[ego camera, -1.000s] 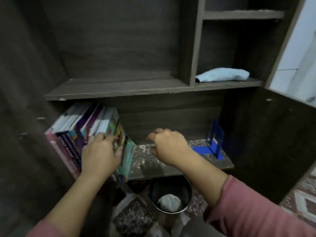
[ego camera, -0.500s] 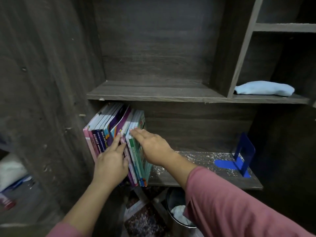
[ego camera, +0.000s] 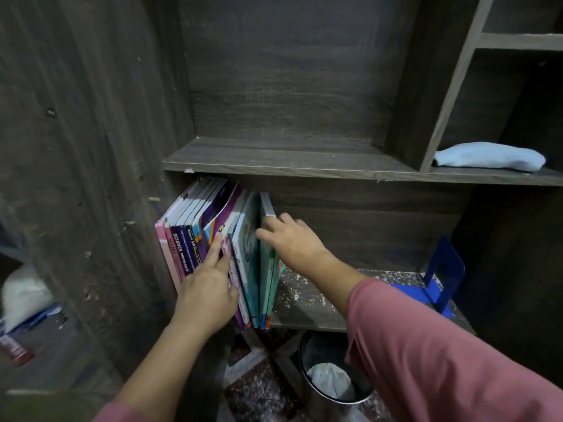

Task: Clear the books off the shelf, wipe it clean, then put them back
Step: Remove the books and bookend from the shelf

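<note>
The lower shelf (ego camera: 310, 300) of the dark wooden unit is seen from further left than a second ago, and its bare right part is shown thick with pale specks. The books (ego camera: 195, 239), which were slumped to the right a second ago, are now stood nearly upright and packed against the left wall of that shelf. The left hand (ego camera: 207, 296) has been kept on the spines, its fingers (ego camera: 217, 248) laid out straight and flat against them, nothing being gripped. The right hand (ego camera: 292, 242), held as a loose fist above the bare shelf a second ago and well apart from the row, has been brought to the row's right end. Its fingers (ego camera: 286, 219) are set beside the outermost green book and its thumb is reached across toward the teal cover. Whether that book is pinched or only braced cannot be told.

The row is thus judged to be gathered between both hands for lifting out. No book has yet been cleared, and wiping is not yet possible.

One shelf is being worked on. Roughly a dozen books are counted, though the thin spines are too tightly packed for an exact figure. Two hands are seen. One metal bin (ego camera: 304, 373) is stood on the floor below, one blue bookend (ego camera: 441, 272) at the shelf's right end, and one pale blue cloth (ego camera: 487, 155) is laid in the compartment above.
</note>
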A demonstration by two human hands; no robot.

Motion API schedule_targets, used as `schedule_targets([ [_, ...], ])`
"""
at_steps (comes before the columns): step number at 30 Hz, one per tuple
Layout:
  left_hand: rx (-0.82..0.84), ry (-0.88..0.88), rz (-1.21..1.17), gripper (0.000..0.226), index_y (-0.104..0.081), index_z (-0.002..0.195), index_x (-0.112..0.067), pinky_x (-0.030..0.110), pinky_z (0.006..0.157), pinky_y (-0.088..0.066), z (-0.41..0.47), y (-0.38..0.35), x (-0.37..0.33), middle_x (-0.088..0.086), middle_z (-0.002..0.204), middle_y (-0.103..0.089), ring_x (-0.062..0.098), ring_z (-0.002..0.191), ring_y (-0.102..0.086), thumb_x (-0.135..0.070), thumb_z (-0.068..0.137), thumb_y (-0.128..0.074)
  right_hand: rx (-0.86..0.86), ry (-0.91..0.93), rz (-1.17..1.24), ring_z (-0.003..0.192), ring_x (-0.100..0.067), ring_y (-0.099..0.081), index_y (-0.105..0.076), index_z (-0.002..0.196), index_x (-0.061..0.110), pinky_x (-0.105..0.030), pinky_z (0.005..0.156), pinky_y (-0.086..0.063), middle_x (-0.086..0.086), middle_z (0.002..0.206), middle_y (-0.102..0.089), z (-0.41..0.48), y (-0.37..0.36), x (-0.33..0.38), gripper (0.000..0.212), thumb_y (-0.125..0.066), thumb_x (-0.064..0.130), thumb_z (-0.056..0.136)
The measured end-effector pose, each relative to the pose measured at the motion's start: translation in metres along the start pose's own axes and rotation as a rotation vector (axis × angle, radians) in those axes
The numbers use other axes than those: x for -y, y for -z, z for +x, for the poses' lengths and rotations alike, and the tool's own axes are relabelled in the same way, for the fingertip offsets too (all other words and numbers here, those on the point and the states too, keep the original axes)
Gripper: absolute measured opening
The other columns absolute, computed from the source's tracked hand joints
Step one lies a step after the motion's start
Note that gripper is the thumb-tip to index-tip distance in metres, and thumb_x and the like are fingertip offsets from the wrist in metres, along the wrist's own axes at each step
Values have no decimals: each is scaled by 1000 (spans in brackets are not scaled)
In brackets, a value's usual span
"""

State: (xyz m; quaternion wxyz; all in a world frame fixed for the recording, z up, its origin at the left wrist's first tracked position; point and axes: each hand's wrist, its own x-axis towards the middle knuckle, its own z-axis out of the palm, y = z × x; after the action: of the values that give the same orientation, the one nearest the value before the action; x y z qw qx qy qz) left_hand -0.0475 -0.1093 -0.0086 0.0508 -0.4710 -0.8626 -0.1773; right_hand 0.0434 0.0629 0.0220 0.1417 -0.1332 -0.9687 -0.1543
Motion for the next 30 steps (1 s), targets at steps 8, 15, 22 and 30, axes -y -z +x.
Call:
schedule_targets([
  [8,-69,-50,-138,74,-19,154,-16,25,114,-19,-38,-20,-40,-1,159,-22,13,144,-25,-39,93,-54,-105,99,-153,81,-29,-67,-66,94,14,-35,65,-55,-6,99,-67,-24,-2,-41,21,-49,15,82],
  [15,-76,6,-71,73,-42,144,-23,31,93,-52,-39,-29,-66,0,126,-61,16,110,-62,-33,79,-74,-610,-165,63,88,-18,-70,-71,102,8,-29,54,-58,-4,114,-69,-120,36,-74,22,-65,10,81],
  [22,16,-396,165,49,-57,122,-34,36,79,-54,-28,-14,-151,-1,105,-69,25,96,-66,-20,75,-60,-212,-779,-22,104,-32,-64,-72,95,17,-49,94,-47,-5,98,-71,-259,87,-67,36,-81,9,61],
  [30,299,-1099,272,28,-59,111,-31,37,79,-48,-87,-53,-311,-2,107,-65,25,99,-63,-21,85,-57,593,-1064,177,101,-25,-64,-54,117,31,-33,79,-50,0,108,-65,-399,90,-29,34,-56,45,86],
])
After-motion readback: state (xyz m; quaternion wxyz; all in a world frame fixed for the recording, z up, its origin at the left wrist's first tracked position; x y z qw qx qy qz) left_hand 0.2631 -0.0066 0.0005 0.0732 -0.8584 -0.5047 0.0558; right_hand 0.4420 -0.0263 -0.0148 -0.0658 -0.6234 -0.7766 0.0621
